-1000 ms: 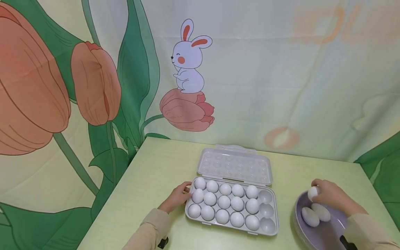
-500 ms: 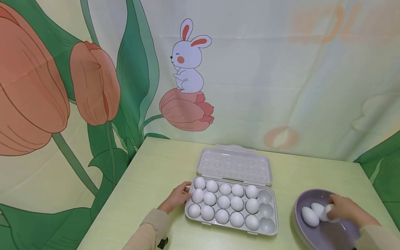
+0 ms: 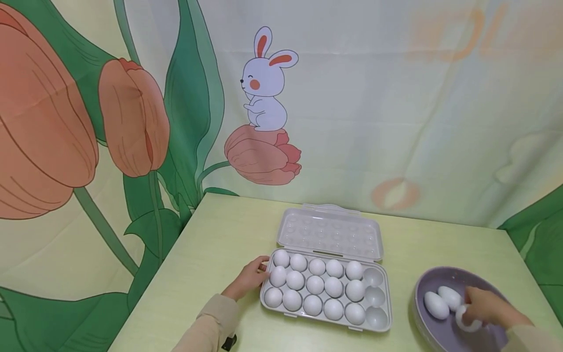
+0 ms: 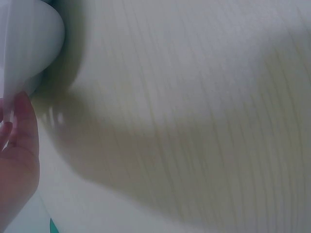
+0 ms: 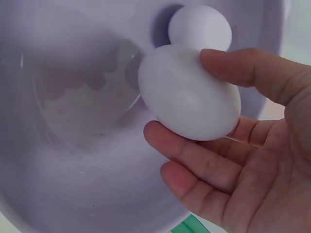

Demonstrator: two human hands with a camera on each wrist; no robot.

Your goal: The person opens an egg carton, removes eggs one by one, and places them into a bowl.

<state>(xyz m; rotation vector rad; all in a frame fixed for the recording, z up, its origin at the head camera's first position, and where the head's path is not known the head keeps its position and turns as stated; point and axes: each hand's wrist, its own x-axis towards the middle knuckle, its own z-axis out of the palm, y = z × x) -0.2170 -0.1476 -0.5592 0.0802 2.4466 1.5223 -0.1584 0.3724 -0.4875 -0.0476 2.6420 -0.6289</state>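
A pale plastic egg box (image 3: pixel 325 321) lies open on the table, with several white eggs (image 3: pixel 315 284) in its hollows; the three hollows at its right end (image 3: pixel 375 296) hold none. My left hand (image 3: pixel 249 278) grips the box's left rim, fingers and thumb on either side of the rim (image 4: pixel 9 68). Inside the purple bowl (image 3: pixel 462 274), my right hand (image 3: pixel 492 308) holds a white egg (image 5: pixel 189 92) between thumb and fingers. Two other eggs (image 3: pixel 437 305) rest on the bowl's bottom, side by side; the right wrist view shows one egg (image 5: pixel 201 26) behind the held one.
The box's clear lid (image 3: pixel 330 234) lies folded back behind it. A light wood-grain table (image 3: pixel 211 234) carries everything. Behind the table's back edge hangs a printed cloth (image 3: pixel 352 122) with tulips and a rabbit.
My right hand, holding the egg, has moved right and down from the bowl's back rim to beside the other two eggs. My left hand and the egg box have stayed still.
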